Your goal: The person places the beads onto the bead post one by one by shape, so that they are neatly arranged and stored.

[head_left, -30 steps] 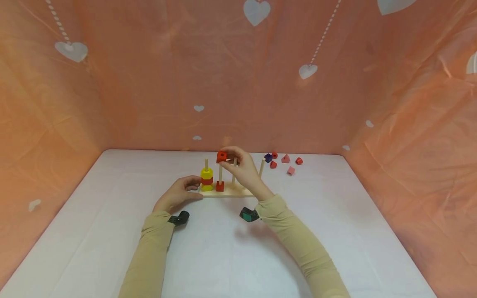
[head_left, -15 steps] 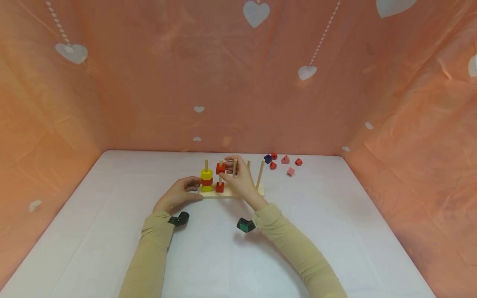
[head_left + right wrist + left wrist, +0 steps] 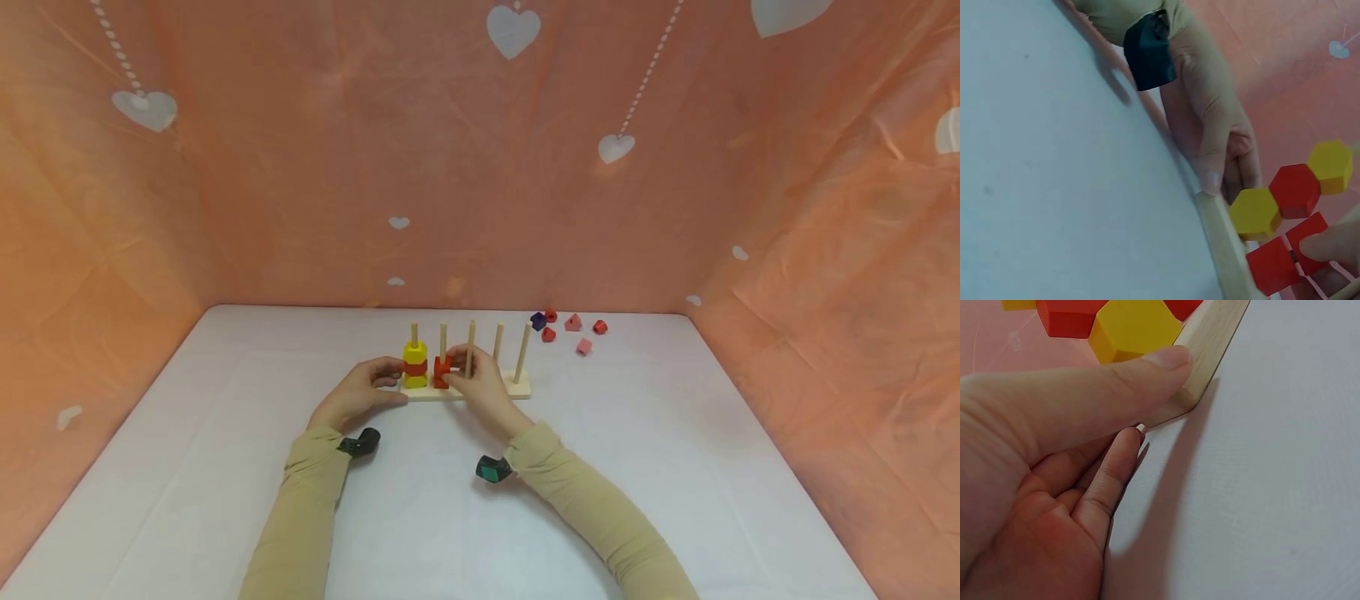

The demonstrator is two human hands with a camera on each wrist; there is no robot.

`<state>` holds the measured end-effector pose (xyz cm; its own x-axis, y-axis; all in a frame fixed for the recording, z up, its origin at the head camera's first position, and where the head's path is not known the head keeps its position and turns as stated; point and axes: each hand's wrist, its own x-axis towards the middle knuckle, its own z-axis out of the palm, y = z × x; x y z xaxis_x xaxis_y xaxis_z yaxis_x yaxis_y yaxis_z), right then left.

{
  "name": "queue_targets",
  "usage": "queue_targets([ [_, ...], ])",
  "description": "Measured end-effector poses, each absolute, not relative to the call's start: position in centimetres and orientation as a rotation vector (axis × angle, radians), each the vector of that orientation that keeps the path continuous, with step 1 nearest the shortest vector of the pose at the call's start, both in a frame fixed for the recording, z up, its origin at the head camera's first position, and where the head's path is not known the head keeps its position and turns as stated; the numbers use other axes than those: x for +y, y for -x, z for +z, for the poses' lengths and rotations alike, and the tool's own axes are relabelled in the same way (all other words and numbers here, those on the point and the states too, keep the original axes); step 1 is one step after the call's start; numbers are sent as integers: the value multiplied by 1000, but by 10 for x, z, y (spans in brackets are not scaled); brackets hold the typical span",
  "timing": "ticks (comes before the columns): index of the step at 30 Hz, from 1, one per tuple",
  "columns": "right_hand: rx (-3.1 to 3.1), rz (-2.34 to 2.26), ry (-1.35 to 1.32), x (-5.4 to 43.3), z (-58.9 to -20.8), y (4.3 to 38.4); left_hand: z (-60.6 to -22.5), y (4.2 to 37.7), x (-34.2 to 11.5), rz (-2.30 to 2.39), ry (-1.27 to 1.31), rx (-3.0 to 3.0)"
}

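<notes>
A wooden peg base [image 3: 519, 389] with several upright pegs stands on the table. On its leftmost peg is a stack of yellow and red hexagonal blocks [image 3: 415, 353]. My left hand [image 3: 363, 390] grips the base's left end, its thumb over the front edge in the left wrist view. With thumb and fingers, my right hand [image 3: 486, 392] pinches a red square block [image 3: 1300, 233] threaded on the second peg. Below it on that peg sits another red square block [image 3: 1271, 273]; a narrow gap with the peg showing separates the two in the right wrist view.
Loose blocks lie behind and right of the base: a dark blue one [image 3: 538, 321], several red ones, such as a red block [image 3: 600, 327], and pink ones, including a pink block [image 3: 583, 347]. A peach curtain [image 3: 450, 167] with hearts encloses the white table [image 3: 420, 517].
My right hand has lowered the red square block from above the second peg down along it, close to the lower red block. The left hand has stayed at the base's end.
</notes>
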<state>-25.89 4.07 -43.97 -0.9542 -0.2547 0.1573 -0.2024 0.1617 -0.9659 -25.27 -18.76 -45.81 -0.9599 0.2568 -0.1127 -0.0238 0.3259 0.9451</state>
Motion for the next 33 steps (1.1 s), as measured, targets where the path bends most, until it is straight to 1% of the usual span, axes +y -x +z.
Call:
queue_targets([
  [9, 2381, -1975, 477, 45, -446, 254, -458, 254, -187, 1675, -193, 2345],
  [13, 2400, -1973, 531, 53, -442, 248, -458, 254, -187, 1684, -184, 2340],
  [19, 2464, -1853, 626, 70, -435, 234, -458, 251, -188, 1739, -157, 2274],
  [24, 2408, -1850, 716, 85, -416, 215, -457, 252, -188, 1706, -163, 2311],
  [27, 2370, -1864, 712, 94, -401, 205, -456, 252, -188, 1689, -183, 2330],
  [33, 2428, -1894, 719, 116, -385, 202, -454, 251, -188, 1666, -225, 2362],
])
